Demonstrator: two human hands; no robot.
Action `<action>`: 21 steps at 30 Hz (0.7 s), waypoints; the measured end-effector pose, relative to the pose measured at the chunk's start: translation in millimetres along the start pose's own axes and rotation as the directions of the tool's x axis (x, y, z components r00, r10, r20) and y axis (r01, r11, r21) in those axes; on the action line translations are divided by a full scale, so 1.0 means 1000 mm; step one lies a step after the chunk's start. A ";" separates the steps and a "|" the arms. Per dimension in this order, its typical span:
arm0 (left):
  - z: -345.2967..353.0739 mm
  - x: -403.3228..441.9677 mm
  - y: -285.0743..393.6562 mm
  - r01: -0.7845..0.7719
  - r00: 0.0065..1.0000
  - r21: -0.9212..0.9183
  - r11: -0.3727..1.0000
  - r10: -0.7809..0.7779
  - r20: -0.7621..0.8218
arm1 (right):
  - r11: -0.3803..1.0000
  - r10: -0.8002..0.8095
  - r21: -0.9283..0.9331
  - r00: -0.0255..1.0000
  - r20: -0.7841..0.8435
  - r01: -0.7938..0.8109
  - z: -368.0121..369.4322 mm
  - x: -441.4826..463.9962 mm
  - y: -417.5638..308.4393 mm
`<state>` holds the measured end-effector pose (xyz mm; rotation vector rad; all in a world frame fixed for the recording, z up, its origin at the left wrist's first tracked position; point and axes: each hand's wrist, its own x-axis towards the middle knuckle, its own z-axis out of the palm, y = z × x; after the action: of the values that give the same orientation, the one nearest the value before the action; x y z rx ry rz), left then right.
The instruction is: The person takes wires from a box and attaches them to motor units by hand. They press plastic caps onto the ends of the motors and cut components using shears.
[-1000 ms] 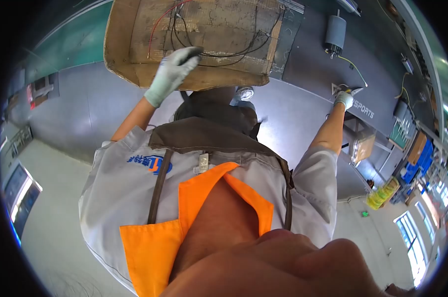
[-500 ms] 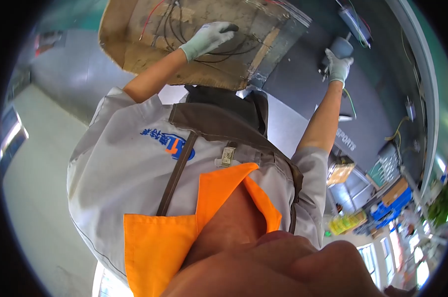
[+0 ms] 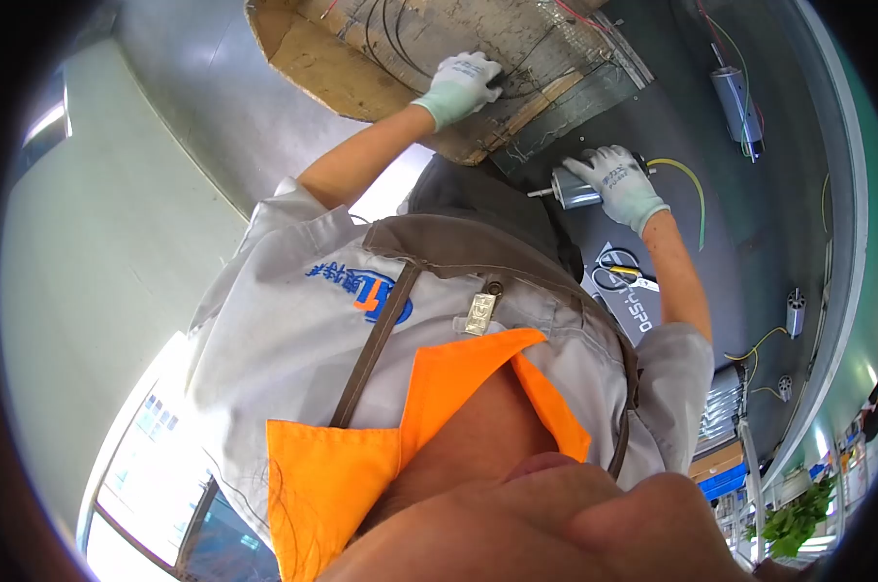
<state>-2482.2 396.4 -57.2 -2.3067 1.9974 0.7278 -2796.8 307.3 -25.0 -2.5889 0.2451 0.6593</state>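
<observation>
My right hand [image 3: 625,186], in a white glove, grips a silver cylindrical motor [image 3: 576,190] over the dark work surface. The motor's shaft points left, and a yellow-green wire [image 3: 693,184] curves out behind the hand. My left hand [image 3: 461,85], also gloved, is inside a worn cardboard tray [image 3: 313,73], against its bottom. Its fingers are curled, and what they hold, if anything, is hidden. Thin black cables [image 3: 397,44] loop in the tray and run up to this hand. Below my right hand lie scissors [image 3: 621,272] with black and yellow handles.
Another motor [image 3: 737,102] with red and green wires lies at the upper right. Smaller motors [image 3: 796,312] with yellow wires lie farther right, by a curved metal rail [image 3: 851,233]. Clear plastic-wrapped parts [image 3: 720,407] are at the lower right.
My right hand has drawn the motor toward my body and turned it so its shaft points left. My left hand has shifted right and down in the view, its fingers more curled. The view has turned.
</observation>
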 end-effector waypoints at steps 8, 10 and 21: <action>0.037 0.018 0.007 0.043 0.998 0.298 0.954 -0.031 -0.046 | 0.983 -0.052 -0.180 0.996 -0.067 0.039 -0.001 -0.008 -0.010; 0.033 0.025 0.002 0.016 0.999 0.293 0.956 -0.005 -0.036 | 0.983 -0.023 -0.186 0.996 -0.089 0.006 0.004 -0.010 -0.011; -0.034 0.015 -0.026 0.109 0.985 -0.611 0.784 -0.167 -0.039 | 0.899 0.325 0.432 0.771 -0.548 -0.071 -0.052 0.032 -0.028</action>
<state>-2444.7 377.3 -39.6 -2.8192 1.7736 1.4605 -2739.8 305.8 10.5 -2.3083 0.7889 -0.1934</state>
